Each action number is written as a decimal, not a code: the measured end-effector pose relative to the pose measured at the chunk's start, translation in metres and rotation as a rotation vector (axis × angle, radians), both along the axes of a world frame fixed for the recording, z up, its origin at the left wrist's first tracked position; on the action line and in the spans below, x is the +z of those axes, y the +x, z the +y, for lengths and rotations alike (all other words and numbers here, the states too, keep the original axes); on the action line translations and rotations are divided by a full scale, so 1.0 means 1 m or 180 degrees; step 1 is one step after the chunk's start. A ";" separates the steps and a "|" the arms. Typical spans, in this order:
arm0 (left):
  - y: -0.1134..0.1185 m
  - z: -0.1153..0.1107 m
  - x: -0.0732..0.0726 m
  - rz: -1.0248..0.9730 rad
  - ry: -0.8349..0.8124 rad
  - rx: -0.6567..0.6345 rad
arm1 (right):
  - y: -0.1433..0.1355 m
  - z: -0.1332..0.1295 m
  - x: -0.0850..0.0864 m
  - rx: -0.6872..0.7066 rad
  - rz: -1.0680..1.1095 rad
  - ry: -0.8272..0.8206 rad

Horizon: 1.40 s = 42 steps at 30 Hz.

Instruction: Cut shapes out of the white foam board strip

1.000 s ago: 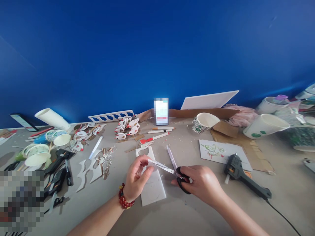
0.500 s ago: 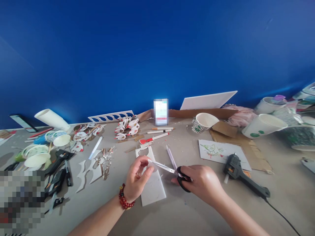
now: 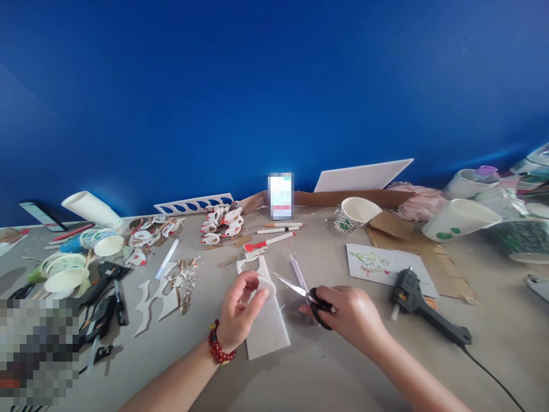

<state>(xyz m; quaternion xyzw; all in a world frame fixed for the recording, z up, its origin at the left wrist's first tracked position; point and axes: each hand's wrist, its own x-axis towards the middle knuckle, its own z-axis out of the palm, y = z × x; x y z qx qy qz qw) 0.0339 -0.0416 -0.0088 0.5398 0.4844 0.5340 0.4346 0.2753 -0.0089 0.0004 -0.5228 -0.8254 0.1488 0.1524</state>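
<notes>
Between the thumb and fingers of my left hand [image 3: 241, 312] is a small white foam board piece [image 3: 266, 287] with a rounded edge. My right hand [image 3: 349, 313] grips black-handled scissors [image 3: 295, 289], fingers through the loops. Their blades point left toward the piece, slightly parted and apart from it. Beneath my left hand lies a white foam board strip [image 3: 268, 329] with a curved cut-out at its far end. A pale lilac pen [image 3: 299, 271] rests on the table behind the scissors.
A black glue gun [image 3: 429, 309] with a cord lies at right beside a drawing of a green bird [image 3: 369, 262]. Foam offcuts [image 3: 148, 300] and several painted bird cut-outs [image 3: 221, 220] lie left. Markers [image 3: 278, 228], a paper cup [image 3: 355, 214] and a blurred-out screen [image 3: 281, 195] stand or lie behind.
The scissor blades have moved off the white piece and slightly right. In my left hand the piece has turned, showing more of its face.
</notes>
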 end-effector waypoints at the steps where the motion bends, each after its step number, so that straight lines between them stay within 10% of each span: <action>1: 0.000 0.000 0.000 -0.0032 0.0015 -0.0010 | -0.001 0.000 0.002 -0.0028 0.0111 -0.0148; 33: 0.002 0.000 -0.001 -0.0230 -0.0003 -0.0087 | -0.002 -0.003 0.001 0.0111 -0.0115 -0.0005; 42: 0.005 0.004 -0.003 -0.0797 -0.0297 -0.0184 | -0.005 0.004 0.000 -0.0045 0.0771 -0.1104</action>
